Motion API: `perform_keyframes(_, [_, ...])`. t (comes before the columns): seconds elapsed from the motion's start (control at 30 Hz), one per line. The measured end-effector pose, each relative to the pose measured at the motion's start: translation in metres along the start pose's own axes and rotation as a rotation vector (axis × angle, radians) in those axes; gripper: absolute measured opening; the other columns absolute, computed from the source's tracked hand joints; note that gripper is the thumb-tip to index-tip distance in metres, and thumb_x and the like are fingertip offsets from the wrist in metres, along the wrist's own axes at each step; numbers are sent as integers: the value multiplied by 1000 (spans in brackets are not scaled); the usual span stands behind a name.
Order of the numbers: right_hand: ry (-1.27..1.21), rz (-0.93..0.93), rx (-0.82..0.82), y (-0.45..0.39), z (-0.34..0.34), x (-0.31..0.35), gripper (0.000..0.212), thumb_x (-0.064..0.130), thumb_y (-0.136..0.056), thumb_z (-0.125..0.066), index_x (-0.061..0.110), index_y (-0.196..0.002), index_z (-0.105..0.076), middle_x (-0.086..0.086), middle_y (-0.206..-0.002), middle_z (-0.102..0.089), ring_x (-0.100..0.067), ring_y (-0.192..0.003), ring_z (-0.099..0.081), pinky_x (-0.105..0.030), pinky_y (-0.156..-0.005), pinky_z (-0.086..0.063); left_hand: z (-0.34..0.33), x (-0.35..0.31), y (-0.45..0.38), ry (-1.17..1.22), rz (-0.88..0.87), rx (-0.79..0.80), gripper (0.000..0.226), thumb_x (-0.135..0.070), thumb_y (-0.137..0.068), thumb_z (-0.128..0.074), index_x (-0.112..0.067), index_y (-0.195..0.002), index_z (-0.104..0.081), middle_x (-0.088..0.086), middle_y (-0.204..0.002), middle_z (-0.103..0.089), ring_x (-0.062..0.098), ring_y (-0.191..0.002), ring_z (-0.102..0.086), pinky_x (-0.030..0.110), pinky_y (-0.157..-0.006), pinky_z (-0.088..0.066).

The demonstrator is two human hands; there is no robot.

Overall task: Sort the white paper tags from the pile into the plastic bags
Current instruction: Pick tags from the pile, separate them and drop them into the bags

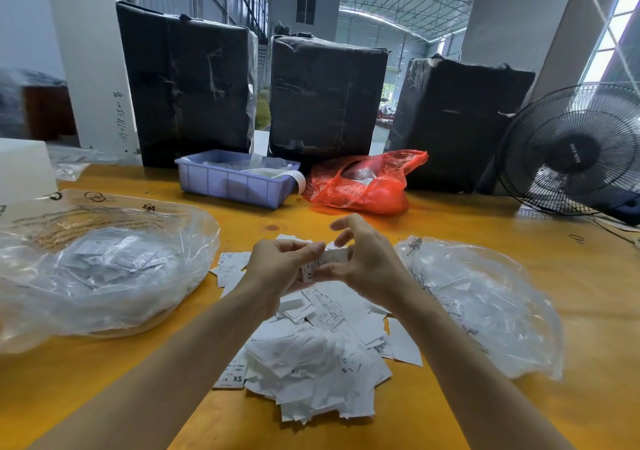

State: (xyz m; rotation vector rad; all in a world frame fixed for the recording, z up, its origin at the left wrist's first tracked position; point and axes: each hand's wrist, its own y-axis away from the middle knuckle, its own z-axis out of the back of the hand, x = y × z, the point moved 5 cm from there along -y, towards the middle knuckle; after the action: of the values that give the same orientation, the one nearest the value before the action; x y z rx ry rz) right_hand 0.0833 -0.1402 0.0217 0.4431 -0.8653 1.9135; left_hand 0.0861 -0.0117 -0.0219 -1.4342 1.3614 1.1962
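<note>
Head view, tag between both hands

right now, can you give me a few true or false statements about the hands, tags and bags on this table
1. Both hands hold tags above the pile. True: the left hand and right hand hold white tags over the pile.
2. A clear plastic bag lies on each side of the pile. True: left bag, right bag.
3. The red bag sits inside the blue tray. False: the red bag lies beside the blue tray, to its right.
4. The fan stands at the table's left end. False: the fan is at the right.
</note>
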Motion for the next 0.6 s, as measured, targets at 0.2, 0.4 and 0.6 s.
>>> perform_keyframes(0.2, [-171,-36,-173,-3,14,-5,22,11,-75,-78,4,-93,-68,-7,-82,-69,-24,-77,-66,-42,-73,-56,-3,-1,0,183,38,-43,12,-14,-80,-72,-6,-79,-62,13,-77,-68,18,-68,-66,24,-57,-57])
perform_keyframes(0.4, [27,63,-12,-5,-8,0,24,20,-94,-56,11,-111,-69,-5,-83,-52,-22,-79,-50,-32,-72,-44,-5,5,1,199,126,-32,17,-20,-78,-73,-10,-88,-64,8,-76,-63,18,-77,-58,26,-63,-47])
perform_keyframes(0.6, [-46,-29,183,-2,-22,-2,94,27,-81,-72,15,-151,-10,-3,-111,-35,-14,-96,-48,-17,-83,-47,-9,5,1,312,130,-18,23,-17,-78,-72,-8,-96,-62,11,-81,-66,25,-80,-64,30,-71,-52])
